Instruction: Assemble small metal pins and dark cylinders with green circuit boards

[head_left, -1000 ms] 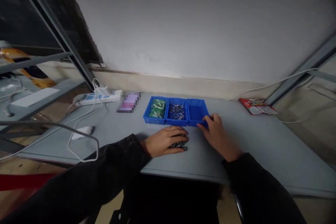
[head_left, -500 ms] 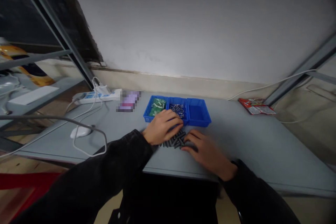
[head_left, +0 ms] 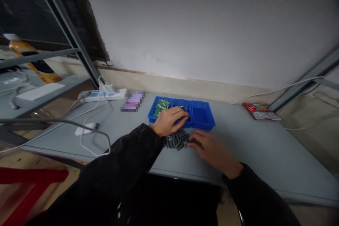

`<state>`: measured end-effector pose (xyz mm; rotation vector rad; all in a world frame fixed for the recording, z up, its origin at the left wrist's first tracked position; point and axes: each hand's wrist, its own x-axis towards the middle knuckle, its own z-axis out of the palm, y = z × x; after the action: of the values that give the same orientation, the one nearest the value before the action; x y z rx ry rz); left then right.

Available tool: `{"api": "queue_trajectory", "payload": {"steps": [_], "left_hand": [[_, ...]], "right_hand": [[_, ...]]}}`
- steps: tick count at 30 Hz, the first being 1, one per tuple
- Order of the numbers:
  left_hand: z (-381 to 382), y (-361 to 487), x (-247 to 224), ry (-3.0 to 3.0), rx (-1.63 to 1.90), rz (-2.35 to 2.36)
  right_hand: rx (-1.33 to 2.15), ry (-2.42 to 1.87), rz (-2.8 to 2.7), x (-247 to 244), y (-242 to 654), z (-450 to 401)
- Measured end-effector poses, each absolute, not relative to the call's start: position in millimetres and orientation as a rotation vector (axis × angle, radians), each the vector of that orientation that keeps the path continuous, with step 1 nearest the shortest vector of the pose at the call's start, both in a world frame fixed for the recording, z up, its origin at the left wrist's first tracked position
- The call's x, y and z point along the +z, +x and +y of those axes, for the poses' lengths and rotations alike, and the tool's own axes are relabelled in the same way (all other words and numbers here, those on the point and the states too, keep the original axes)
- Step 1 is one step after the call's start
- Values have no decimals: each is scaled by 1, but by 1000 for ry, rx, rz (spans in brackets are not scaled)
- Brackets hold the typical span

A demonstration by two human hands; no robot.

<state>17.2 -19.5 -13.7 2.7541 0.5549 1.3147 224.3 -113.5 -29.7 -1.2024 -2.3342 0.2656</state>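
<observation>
My left hand (head_left: 171, 120) reaches over the front of the middle blue bin (head_left: 187, 123), fingers bent and drawn together. What lies between its fingertips is hidden. Thin shiny metal pins (head_left: 183, 108) show behind the fingers in that bin. In front of the bins, a pile of short dark grey cylinders (head_left: 173, 141) lies on the table. My right hand (head_left: 209, 148), slightly blurred, is at the pile's right edge, with thumb and forefinger closed on a dark grey cylinder (head_left: 186, 142).
Green pieces with white marks (head_left: 162, 106) fill the left blue bin, which adjoins the middle one; a right blue bin (head_left: 202, 113) adjoins too. A power strip (head_left: 118, 94), purple blurred item (head_left: 134, 101), white mouse (head_left: 85, 129) and loose cable are left. A red packet (head_left: 261, 111) lies right.
The camera view has shifted slightly, moving the scene a little to the right. My left hand still covers the middle bin's front; my right thumb and forefinger have come closer together at the pile.
</observation>
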Motion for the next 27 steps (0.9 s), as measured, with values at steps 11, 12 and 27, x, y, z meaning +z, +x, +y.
{"api": "queue_trajectory", "payload": {"steps": [11,12,27], "left_hand": [[-20,10,-16,2404,1469,797],[-21,10,-16,2391,1473,807],[-22,14,-15,2360,1562,784]], "right_hand": [[-130,-803,-1930,7,202,-32],[-170,-793,-1893,2,200,-32],[-145,-831,-1855,-17,197,-43]]}}
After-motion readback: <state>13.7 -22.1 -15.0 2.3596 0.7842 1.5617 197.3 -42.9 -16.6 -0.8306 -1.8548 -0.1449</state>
